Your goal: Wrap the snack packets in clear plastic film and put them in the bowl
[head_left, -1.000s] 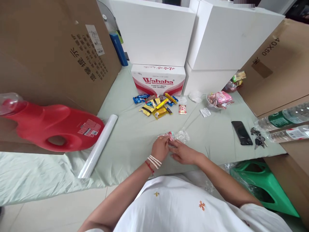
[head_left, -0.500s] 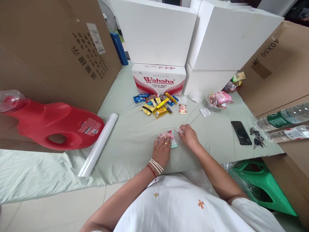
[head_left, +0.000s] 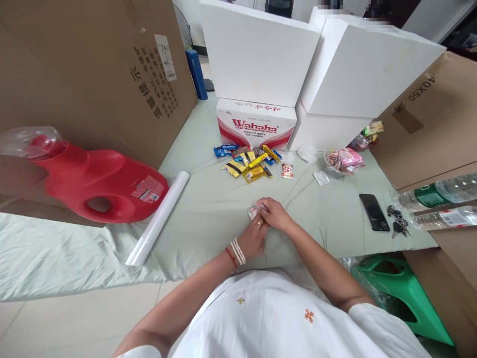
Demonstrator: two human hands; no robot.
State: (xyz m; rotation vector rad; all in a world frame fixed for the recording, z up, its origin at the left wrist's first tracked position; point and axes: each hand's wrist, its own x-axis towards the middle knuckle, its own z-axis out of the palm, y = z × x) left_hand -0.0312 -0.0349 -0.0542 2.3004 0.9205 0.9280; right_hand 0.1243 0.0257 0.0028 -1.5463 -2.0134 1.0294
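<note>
Over the green cloth my left hand, with a ring and beaded bracelets, and my right hand meet, fingers closed together. Between them shows the edge of a small pink-and-teal snack packet; most of it is hidden by the fingers. Both hands grip it. Farther back lies a pile of wrapped snacks, among them a yellow packet and a blue packet. A small red-and-white packet lies just right of the pile.
A red jug and a white roll are on the left. Behind the snacks stands a Wahaha carton. To the right are a bowl of snacks, a phone, keys and plastic bottles.
My hands, apart before, have come together around the packet. My left hand has lifted it from lying flat under the palm. The camera view has shifted slightly.
</note>
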